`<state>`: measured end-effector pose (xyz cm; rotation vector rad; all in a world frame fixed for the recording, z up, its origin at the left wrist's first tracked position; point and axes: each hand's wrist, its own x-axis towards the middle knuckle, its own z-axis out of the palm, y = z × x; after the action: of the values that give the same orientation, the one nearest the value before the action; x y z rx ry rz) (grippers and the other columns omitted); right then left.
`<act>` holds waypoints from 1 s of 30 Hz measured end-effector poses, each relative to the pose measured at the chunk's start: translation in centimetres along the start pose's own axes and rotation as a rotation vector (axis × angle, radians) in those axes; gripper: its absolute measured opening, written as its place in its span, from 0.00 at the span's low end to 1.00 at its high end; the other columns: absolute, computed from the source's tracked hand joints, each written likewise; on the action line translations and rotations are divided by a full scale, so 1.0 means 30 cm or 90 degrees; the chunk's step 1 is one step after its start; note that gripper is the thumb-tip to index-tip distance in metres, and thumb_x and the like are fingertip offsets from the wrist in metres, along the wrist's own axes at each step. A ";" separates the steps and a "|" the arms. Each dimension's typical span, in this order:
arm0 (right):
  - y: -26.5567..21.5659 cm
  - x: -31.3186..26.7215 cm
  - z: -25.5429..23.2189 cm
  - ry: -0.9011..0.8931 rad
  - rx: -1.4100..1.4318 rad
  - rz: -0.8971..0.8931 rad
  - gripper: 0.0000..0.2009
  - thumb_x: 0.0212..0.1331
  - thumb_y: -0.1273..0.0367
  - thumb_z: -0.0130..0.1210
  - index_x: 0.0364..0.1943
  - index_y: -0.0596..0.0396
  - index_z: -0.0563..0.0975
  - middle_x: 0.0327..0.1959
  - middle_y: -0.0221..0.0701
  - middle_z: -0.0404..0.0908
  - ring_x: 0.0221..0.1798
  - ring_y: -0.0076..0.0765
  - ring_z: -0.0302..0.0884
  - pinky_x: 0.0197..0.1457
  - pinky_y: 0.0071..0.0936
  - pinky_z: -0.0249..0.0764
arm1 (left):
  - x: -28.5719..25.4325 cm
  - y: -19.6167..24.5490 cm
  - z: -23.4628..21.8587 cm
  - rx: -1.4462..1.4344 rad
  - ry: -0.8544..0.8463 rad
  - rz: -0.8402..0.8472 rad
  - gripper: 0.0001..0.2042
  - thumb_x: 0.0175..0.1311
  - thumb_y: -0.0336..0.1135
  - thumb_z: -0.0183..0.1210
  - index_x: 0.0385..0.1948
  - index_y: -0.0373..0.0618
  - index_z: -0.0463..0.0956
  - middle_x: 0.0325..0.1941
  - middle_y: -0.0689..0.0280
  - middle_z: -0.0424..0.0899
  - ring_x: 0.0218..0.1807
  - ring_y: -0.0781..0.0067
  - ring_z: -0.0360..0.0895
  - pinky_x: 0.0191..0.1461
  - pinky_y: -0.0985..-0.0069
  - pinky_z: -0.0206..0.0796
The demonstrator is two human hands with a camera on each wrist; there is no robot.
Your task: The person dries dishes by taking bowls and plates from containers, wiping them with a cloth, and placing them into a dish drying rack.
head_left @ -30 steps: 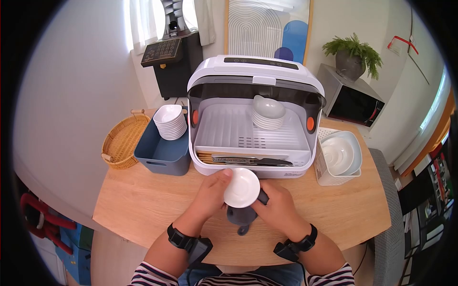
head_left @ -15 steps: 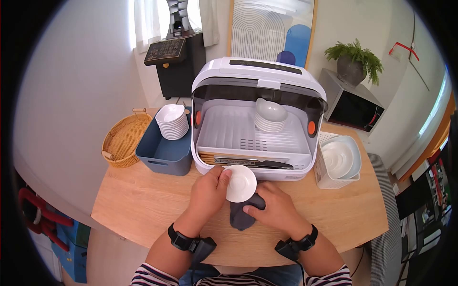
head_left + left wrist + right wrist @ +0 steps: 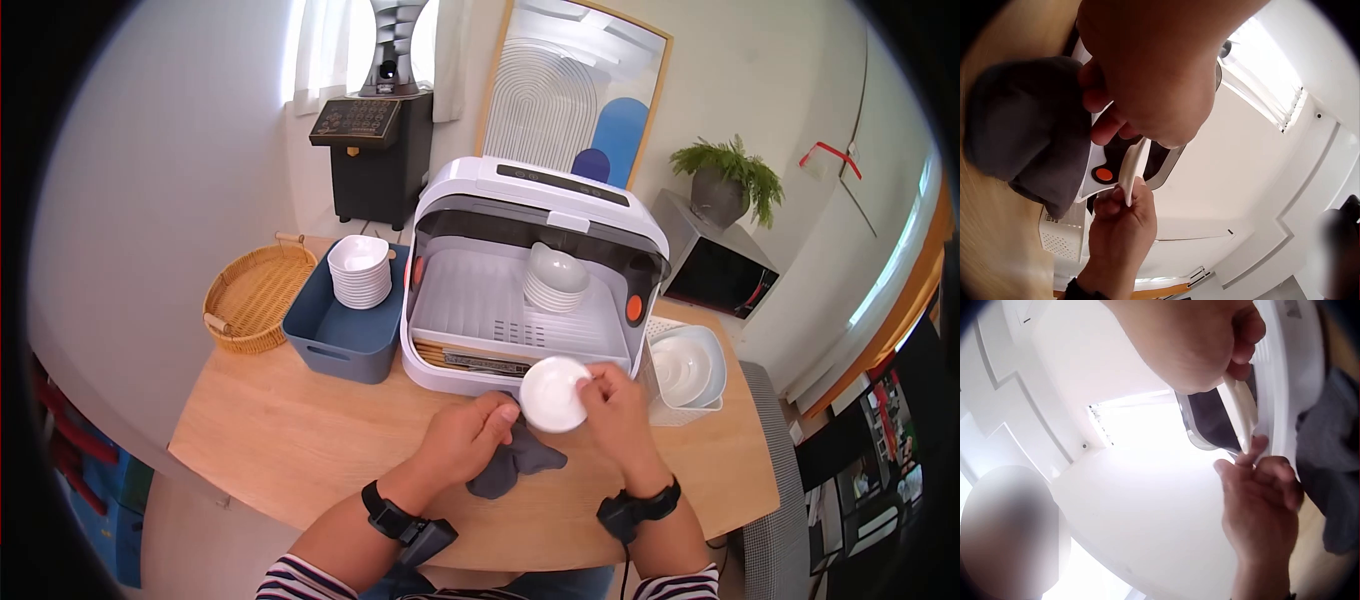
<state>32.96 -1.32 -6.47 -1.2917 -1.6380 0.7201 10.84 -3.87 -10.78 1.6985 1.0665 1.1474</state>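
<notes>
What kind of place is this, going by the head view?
Probably a home kitchen or dining area: a wooden table holds a dish cabinet with stacked bowls, and a microwave stands behind to the right.

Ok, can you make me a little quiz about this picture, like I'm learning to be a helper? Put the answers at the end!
1. True or false: the potted plant sits on top of the microwave.
2. Pick one. What is the right hand pinching?
A) the potted plant
B) a small white dish
C) a banana
3. Fill in the colour: the stack of white dishes is in the ____ bin.

Key: 1. True. 2. B. 3. Blue.
</notes>
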 end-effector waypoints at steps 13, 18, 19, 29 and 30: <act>0.114 0.692 -0.070 0.067 -0.207 0.154 0.13 0.53 0.68 0.59 0.39 0.66 0.82 0.25 0.41 0.86 0.26 0.36 0.86 0.31 0.31 0.78 | 0.002 -0.032 0.012 0.263 -0.063 0.063 0.13 0.63 0.43 0.62 0.42 0.47 0.81 0.39 0.63 0.83 0.40 0.59 0.82 0.42 0.65 0.75; 0.193 0.782 -0.032 0.031 -0.339 0.137 0.17 0.53 0.65 0.59 0.45 0.62 0.83 0.36 0.45 0.88 0.43 0.46 0.87 0.47 0.34 0.80 | -0.004 -0.029 0.018 0.295 -0.045 0.090 0.11 0.63 0.42 0.62 0.40 0.48 0.81 0.37 0.64 0.83 0.38 0.58 0.83 0.39 0.64 0.75; 0.180 0.777 -0.026 0.031 -0.410 0.129 0.18 0.53 0.64 0.59 0.45 0.61 0.83 0.41 0.46 0.87 0.49 0.48 0.85 0.51 0.36 0.79 | -0.005 -0.032 0.019 0.297 -0.042 0.100 0.10 0.63 0.43 0.62 0.40 0.49 0.81 0.37 0.64 0.83 0.38 0.57 0.82 0.39 0.64 0.75; 0.064 0.714 0.031 0.053 -0.615 0.156 0.19 0.55 0.63 0.57 0.48 0.58 0.81 0.52 0.47 0.83 0.57 0.53 0.80 0.58 0.41 0.78 | -0.004 -0.035 0.021 0.320 -0.042 0.120 0.10 0.64 0.44 0.60 0.40 0.50 0.81 0.37 0.64 0.82 0.38 0.57 0.82 0.39 0.63 0.75; 0.056 0.708 0.035 0.054 -0.615 0.157 0.19 0.55 0.63 0.57 0.48 0.58 0.81 0.52 0.47 0.83 0.57 0.53 0.80 0.58 0.41 0.78 | -0.005 -0.034 0.021 0.320 -0.042 0.121 0.10 0.64 0.44 0.60 0.40 0.50 0.81 0.37 0.64 0.82 0.38 0.57 0.82 0.39 0.63 0.75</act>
<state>31.72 19.52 -2.15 -2.1809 -1.8323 -0.0550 11.21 -3.78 -11.94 2.2526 1.2441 0.9778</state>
